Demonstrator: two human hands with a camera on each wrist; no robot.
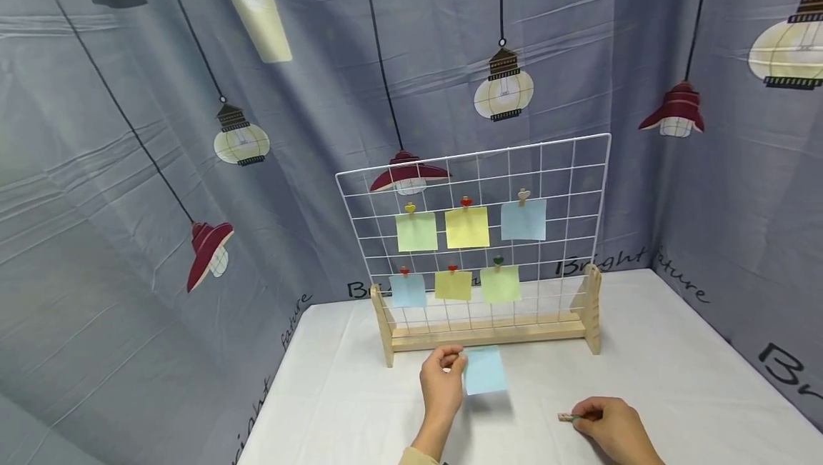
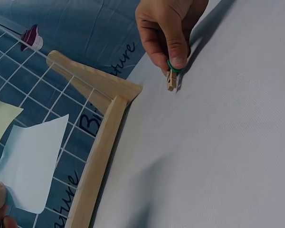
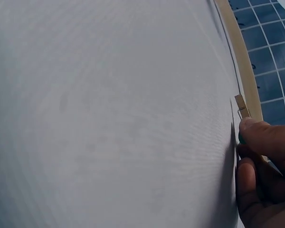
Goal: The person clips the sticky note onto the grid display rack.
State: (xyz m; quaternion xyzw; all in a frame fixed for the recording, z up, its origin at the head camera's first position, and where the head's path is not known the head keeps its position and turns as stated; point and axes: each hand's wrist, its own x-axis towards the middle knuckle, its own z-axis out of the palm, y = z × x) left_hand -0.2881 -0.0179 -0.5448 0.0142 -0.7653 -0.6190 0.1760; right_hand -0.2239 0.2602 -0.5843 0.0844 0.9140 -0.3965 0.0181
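Observation:
My left hand (image 1: 444,383) pinches a blue sticky note (image 1: 485,371) by its left edge, just in front of the rack's wooden base. In the left wrist view the same note (image 2: 33,161) hangs from the thumb and fingers at the lower left. To the right, low over the white table, my right hand (image 1: 611,426) holds a small wooden clothespin (image 1: 566,417) between thumb and fingers. A green piece on the clothespin (image 2: 172,80) shows at the fingertips in the left wrist view. The right wrist view shows the clothespin's bare wooden end (image 3: 241,103) pointing away from the hand.
A white wire grid (image 1: 553,251) stands in a wooden base (image 1: 489,333) at the back of the table (image 1: 347,408). Two rows of green, yellow and blue notes hang on it under small heart clips. Behind it is a grey-blue curtain (image 1: 308,93) printed with lamps.

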